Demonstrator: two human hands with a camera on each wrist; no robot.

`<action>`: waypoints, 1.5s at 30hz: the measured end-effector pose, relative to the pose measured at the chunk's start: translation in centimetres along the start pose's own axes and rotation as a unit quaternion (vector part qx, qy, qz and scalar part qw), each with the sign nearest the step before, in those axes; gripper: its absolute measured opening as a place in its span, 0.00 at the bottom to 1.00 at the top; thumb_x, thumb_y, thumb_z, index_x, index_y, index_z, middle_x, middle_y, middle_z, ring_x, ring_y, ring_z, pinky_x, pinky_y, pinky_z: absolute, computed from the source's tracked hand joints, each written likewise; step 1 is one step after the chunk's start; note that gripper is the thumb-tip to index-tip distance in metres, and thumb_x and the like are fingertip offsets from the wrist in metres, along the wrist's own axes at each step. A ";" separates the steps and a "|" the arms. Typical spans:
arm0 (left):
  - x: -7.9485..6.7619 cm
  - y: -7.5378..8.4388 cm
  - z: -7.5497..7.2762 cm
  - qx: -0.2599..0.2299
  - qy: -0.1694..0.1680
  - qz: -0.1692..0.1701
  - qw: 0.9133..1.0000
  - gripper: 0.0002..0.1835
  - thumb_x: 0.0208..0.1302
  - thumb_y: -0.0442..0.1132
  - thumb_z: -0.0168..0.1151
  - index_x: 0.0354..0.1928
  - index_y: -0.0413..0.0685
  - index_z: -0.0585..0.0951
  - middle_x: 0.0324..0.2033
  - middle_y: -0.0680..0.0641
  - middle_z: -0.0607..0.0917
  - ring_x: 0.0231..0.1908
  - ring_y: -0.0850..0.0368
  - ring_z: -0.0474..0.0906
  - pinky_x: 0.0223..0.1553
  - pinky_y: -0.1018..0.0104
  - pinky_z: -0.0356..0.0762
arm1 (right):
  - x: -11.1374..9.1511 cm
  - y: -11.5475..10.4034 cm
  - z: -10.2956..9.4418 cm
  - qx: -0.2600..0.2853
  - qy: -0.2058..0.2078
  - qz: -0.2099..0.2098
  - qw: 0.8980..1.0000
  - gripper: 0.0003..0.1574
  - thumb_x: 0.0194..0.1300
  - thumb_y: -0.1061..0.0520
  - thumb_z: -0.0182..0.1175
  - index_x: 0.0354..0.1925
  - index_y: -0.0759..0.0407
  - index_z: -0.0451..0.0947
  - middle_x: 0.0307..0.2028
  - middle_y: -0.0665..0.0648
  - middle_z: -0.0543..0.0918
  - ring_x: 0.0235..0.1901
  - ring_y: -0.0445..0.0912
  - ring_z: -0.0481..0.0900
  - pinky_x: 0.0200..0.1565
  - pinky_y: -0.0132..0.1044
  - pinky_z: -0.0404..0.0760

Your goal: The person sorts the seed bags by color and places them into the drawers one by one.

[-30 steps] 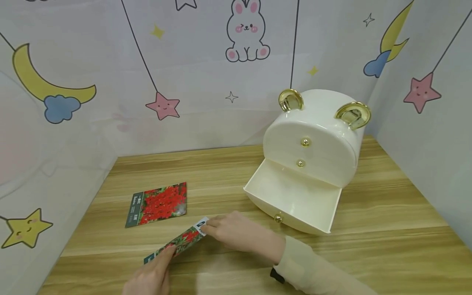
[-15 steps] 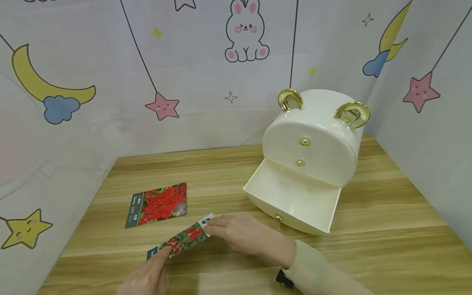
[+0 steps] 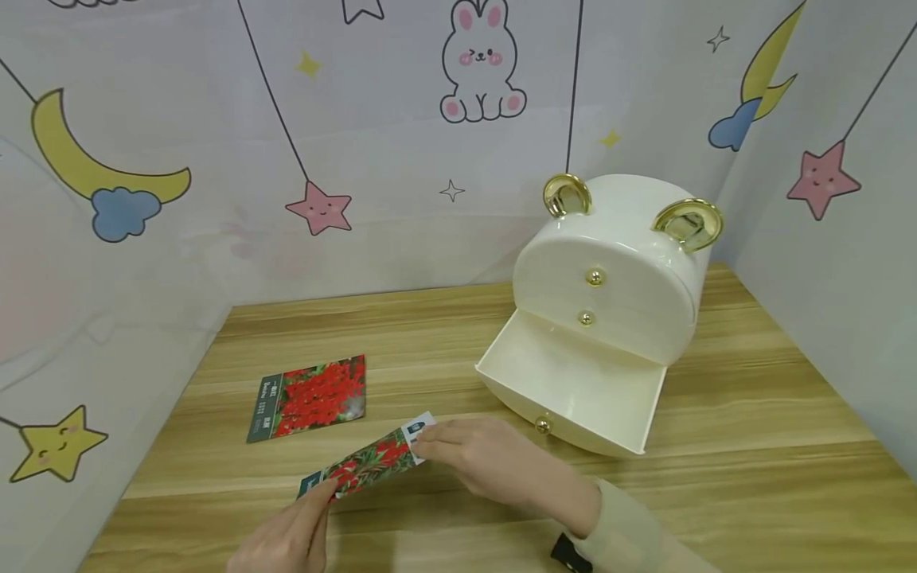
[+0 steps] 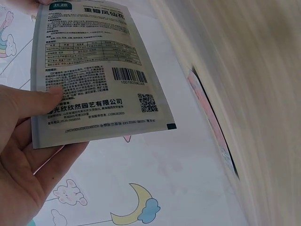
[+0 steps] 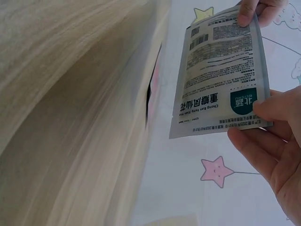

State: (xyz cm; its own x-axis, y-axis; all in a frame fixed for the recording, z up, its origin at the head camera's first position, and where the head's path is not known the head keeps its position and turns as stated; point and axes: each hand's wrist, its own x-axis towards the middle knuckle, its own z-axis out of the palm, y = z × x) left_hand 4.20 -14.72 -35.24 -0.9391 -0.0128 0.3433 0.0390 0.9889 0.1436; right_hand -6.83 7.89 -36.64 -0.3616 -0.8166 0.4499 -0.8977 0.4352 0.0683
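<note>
Both hands hold one seed packet (image 3: 372, 461) by its two ends, lifted above the table and tilted. Its front carries a picture of red flowers; printed text, a barcode and a QR code cover the back of the packet (image 4: 94, 70) in the left wrist view. My left hand (image 3: 286, 533) pinches the left end between thumb and fingers. At the other end, my right hand (image 3: 494, 461) pinches the packet (image 5: 221, 80) near its green logo. A second packet with red flowers (image 3: 315, 398) lies flat on the table, beyond my left hand.
A white bear-shaped drawer box (image 3: 609, 270) with gold ears stands at the back right. Its bottom drawer (image 3: 573, 382) is pulled out, with nothing visible inside. The wood-patterned table (image 3: 752, 430) meets printed wall sheets (image 3: 401, 247) at the back and sides.
The held packet has shifted a little to the right and its front has turned more toward the head camera. My right hand moved right with it. The other packet and the box stayed put.
</note>
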 end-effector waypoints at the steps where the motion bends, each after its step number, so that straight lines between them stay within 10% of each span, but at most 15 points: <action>1: 0.0 0.0 0.0 -0.002 0.000 0.005 1.000 0.15 0.53 0.34 0.61 0.45 0.52 0.79 0.36 0.48 0.86 0.26 0.61 0.78 0.27 0.65 0.82 | -0.1 0.0 -0.2 -0.002 0.005 -0.002 1.000 0.20 0.58 0.61 0.57 0.50 0.49 0.77 0.48 0.44 0.82 0.51 0.35 0.78 0.53 0.26 0.76; 10: 0.0 -0.2 0.5 -0.028 0.054 0.074 0.995 0.19 0.52 0.33 0.52 0.48 0.48 0.79 0.40 0.45 0.86 0.32 0.57 0.81 0.29 0.63 0.82 | -1.1 0.3 -1.2 0.011 0.045 0.005 0.999 0.20 0.56 0.61 0.59 0.48 0.48 0.78 0.47 0.44 0.82 0.49 0.35 0.78 0.51 0.27 0.78; 16: 0.1 0.2 0.4 -0.021 0.063 0.090 0.994 0.37 0.67 0.53 0.17 0.47 0.48 0.80 0.40 0.47 0.86 0.32 0.57 0.82 0.31 0.61 0.83 | -1.6 0.5 -1.9 0.029 0.069 0.013 0.997 0.20 0.54 0.62 0.60 0.47 0.49 0.79 0.46 0.46 0.83 0.49 0.36 0.79 0.49 0.27 0.79; 26: 0.7 0.9 0.0 -0.056 0.126 0.142 0.980 0.30 0.69 0.48 0.26 0.43 0.46 0.82 0.40 0.50 0.86 0.33 0.57 0.83 0.29 0.63 0.82 | -2.3 1.0 -3.6 0.022 0.113 -0.002 0.993 0.20 0.51 0.64 0.62 0.46 0.54 0.79 0.46 0.49 0.83 0.48 0.39 0.80 0.49 0.29 0.79; 35: 2.2 1.2 0.6 -0.120 0.234 0.223 0.939 0.21 0.62 0.39 0.39 0.38 0.44 0.85 0.35 0.49 0.87 0.32 0.55 0.84 0.25 0.63 0.80 | -2.8 1.0 -4.9 0.010 0.142 0.009 0.990 0.16 0.56 0.63 0.58 0.45 0.53 0.80 0.44 0.48 0.84 0.46 0.38 0.80 0.46 0.30 0.81; 45: 3.0 2.3 0.2 -0.115 0.224 0.255 0.933 0.21 0.65 0.41 0.39 0.39 0.44 0.84 0.38 0.48 0.87 0.35 0.55 0.84 0.31 0.59 0.81 | -3.9 1.0 -6.3 -0.017 0.156 0.024 0.987 0.22 0.71 0.58 0.38 0.46 0.55 0.79 0.45 0.51 0.84 0.46 0.42 0.81 0.44 0.35 0.82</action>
State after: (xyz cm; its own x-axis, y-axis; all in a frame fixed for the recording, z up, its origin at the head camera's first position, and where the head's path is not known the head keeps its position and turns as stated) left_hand 1.44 -12.44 -34.08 -0.5423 0.3400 0.7683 0.5633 0.8256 0.0323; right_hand -4.71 13.94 -32.71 -0.3036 -0.6413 0.7047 -0.8709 0.4868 0.0678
